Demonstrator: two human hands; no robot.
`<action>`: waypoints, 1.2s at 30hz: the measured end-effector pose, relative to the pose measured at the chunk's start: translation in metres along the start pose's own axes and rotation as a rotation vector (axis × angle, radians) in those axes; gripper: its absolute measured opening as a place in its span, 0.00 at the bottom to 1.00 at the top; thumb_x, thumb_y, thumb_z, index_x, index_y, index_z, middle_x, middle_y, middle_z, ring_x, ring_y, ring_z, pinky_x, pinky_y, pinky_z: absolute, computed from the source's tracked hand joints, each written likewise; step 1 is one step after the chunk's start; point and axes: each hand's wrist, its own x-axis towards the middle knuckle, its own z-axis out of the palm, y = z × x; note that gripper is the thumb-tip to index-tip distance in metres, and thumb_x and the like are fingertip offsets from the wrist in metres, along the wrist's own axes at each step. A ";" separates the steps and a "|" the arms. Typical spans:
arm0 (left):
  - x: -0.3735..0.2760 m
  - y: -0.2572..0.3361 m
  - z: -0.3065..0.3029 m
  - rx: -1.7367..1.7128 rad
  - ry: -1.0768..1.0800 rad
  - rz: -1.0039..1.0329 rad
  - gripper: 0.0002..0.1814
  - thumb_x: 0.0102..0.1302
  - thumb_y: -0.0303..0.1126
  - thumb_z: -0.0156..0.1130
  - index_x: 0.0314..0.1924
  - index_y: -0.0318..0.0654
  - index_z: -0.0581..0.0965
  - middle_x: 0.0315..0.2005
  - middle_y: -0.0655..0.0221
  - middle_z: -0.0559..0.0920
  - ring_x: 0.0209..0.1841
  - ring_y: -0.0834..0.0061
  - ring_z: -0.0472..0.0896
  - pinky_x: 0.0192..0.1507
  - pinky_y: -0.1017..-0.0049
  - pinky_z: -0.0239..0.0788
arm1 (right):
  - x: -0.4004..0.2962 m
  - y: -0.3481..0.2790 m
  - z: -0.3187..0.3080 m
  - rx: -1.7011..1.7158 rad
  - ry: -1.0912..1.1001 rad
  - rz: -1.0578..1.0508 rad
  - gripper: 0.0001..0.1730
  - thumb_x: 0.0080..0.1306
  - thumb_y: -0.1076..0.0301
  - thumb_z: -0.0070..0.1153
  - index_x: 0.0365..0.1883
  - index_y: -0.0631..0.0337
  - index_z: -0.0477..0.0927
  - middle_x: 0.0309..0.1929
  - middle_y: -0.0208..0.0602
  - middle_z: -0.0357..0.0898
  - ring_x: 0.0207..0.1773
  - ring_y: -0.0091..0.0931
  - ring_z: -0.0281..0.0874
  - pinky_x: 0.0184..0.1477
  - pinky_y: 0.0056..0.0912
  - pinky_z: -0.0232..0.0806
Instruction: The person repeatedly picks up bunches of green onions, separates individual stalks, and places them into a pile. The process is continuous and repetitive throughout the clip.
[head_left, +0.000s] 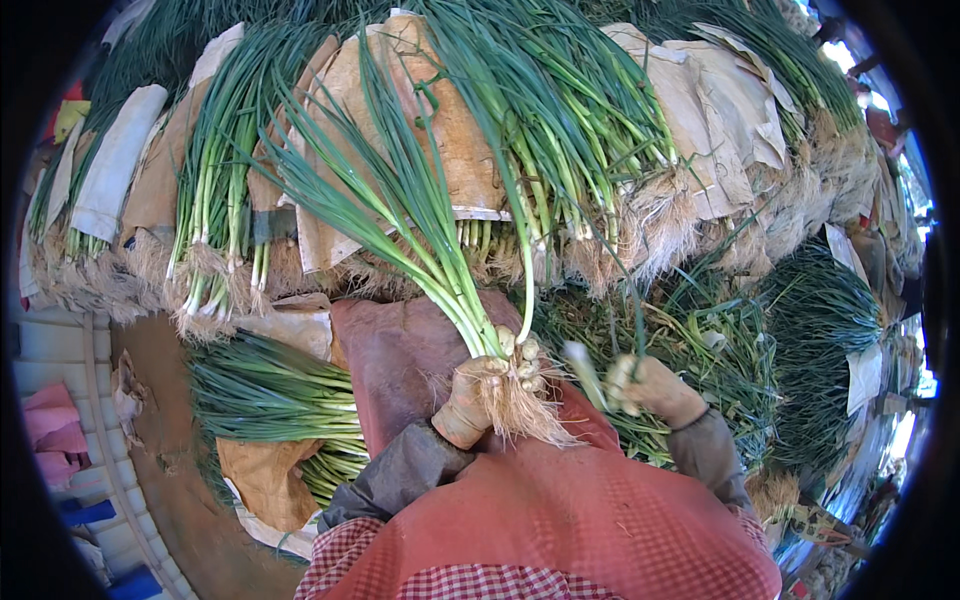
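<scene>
My left hand (469, 401), in a soiled glove or wrap, grips a small bunch of green onions (450, 292) low on the stems. Their pale bulbs (529, 364) and tangled roots (529, 416) hang over my lap, and the long leaves fan up and to the left. One bent stem stands apart on the right of the bunch. My right hand (656, 390) is closed beside the bunch, blurred by motion, around a stripped green onion leaf (640, 330). A whitish, blurred stalk piece (585, 375) is next to its fingers.
Onion bundles (592, 150) lie in a row ahead, roots towards me, some under paper or sacking sheets (705, 112). Another bundle (285, 397) rests at my left. Loose leaf scraps (705, 337) pile up at my right, with more onions (817, 337) beyond. A reddish cloth (397, 345) covers my lap.
</scene>
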 end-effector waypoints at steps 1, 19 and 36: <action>-0.001 0.001 0.000 -0.018 0.013 -0.006 0.11 0.52 0.24 0.59 0.34 0.43 0.69 0.35 0.66 0.70 0.33 0.75 0.69 0.35 0.74 0.64 | -0.023 0.017 -0.011 0.007 0.027 0.055 0.16 0.63 0.59 0.60 0.28 0.62 0.72 0.27 0.34 0.78 0.22 0.21 0.72 0.27 0.25 0.65; 0.030 0.001 0.009 0.436 0.251 0.051 0.20 0.58 0.22 0.60 0.52 0.33 0.72 0.52 0.60 0.75 0.54 0.65 0.76 0.58 0.62 0.69 | 0.132 -0.098 -0.037 -0.770 0.647 -0.344 0.16 0.59 0.60 0.59 0.37 0.65 0.75 0.36 0.51 0.79 0.41 0.40 0.78 0.46 0.42 0.70; 0.098 -0.002 0.009 0.665 0.198 0.158 0.13 0.63 0.23 0.54 0.49 0.34 0.72 0.39 0.67 0.77 0.40 0.75 0.78 0.43 0.76 0.73 | 0.178 -0.077 -0.037 -0.730 0.419 -0.666 0.23 0.69 0.49 0.45 0.41 0.61 0.79 0.39 0.51 0.79 0.44 0.44 0.77 0.46 0.45 0.69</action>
